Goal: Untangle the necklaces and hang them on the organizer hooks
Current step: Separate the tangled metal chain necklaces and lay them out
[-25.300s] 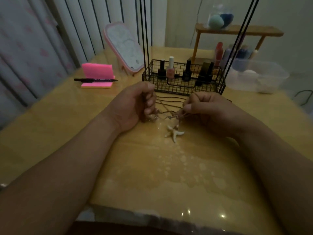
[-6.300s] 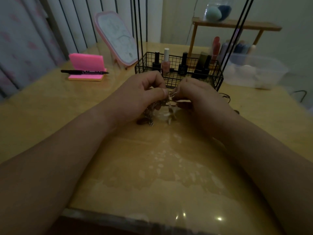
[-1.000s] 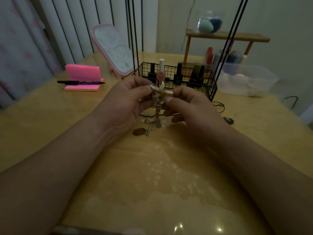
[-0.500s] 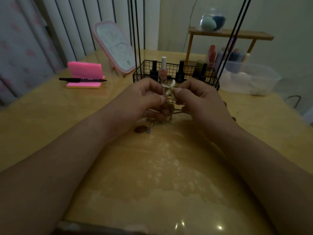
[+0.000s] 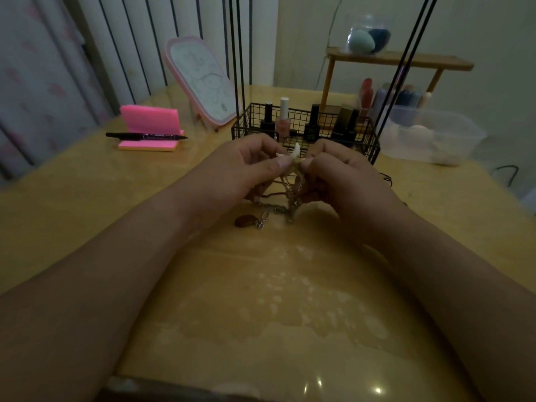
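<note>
The fingers [image 5: 280,163] of both hands are curled and pinching. The left hand [image 5: 246,166] and the right hand [image 5: 342,175] meet thumb to thumb on a small white starfish pendant [image 5: 295,152], which they hold up above the counter [image 5: 261,300]. This wide yellow-wood surface carries everything else.

The tangled necklaces [image 5: 290,192] hang from that pinch as a bunch of thin chains. Their lower loops lie on the counter between the wrists.

Just behind the hands stands the organizer [image 5: 362,143], a black wire basket with thin black rods rising out of the top of the view. To its right is a clear plastic tub [image 5: 435,137], and behind that a wooden shelf [image 5: 400,58].

A pink-framed mirror [image 5: 203,79] leans at the back left. Nearer the left edge is a pink pad of sticky notes [image 5: 149,123] with a black pen [image 5: 145,136] lying across it.

Several nail polish bottles [image 5: 282,117] stand upright in the basket. A brown oval pendant [image 5: 244,220] rests on the counter below the left hand, joined to a chain.
</note>
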The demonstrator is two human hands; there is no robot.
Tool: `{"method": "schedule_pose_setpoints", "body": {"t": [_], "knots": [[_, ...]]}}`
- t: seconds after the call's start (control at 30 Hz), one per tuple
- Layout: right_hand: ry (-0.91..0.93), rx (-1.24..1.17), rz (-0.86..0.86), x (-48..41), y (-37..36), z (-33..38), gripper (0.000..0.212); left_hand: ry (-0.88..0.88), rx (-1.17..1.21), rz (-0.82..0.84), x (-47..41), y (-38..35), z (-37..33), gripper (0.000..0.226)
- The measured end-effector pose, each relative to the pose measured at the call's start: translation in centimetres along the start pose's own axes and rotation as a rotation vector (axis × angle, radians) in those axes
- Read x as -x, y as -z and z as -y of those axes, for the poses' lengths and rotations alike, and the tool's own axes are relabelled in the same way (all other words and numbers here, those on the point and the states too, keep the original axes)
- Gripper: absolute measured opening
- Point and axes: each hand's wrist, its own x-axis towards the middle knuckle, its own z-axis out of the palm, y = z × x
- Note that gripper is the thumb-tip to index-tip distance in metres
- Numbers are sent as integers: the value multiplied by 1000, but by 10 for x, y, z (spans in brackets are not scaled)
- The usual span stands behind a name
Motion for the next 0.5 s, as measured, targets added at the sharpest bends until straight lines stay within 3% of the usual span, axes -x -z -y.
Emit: {"method": "schedule_pose_setpoints", "body": {"t": [0.13, 0.23, 0.37, 0.5], "knots": [[-57, -124, 38, -2, 2, 0, 12, -30, -61, 48, 2, 1, -2, 10], [-148, -289, 86, -3, 4, 0, 6, -4, 33, 4, 0, 3, 0, 15], [-204, -440, 34, -5, 7, 0, 25, 24, 127, -22, -3, 6, 2, 12], [-190, -340, -1, -9, 6, -2, 24, 24, 165, -25, -5, 6, 2, 15]]}}
